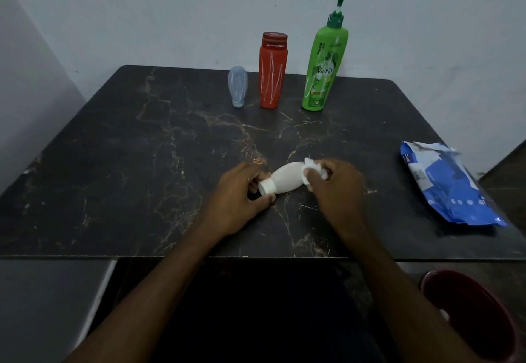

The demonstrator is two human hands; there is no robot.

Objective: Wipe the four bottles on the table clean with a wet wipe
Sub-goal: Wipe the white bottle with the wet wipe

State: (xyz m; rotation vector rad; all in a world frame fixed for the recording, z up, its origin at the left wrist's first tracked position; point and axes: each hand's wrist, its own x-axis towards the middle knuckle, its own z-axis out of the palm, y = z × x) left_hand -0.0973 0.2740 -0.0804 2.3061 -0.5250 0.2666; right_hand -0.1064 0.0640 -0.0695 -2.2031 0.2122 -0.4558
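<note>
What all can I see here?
table: one, dark marbled, centre
white bottle: one, white, on its side, front centre
wipe: one, white, at that bottle's base
grey bottle: one, pale grey, far row, left
red bottle: one, red, far row, middle
green bottle: one, green, far row, right
pack: one, blue, table's right edge
tub: one, dark red, lower right, off the table
left hand: one, grips white bottle's cap end
right hand: one, holds wipe on the bottle
</note>
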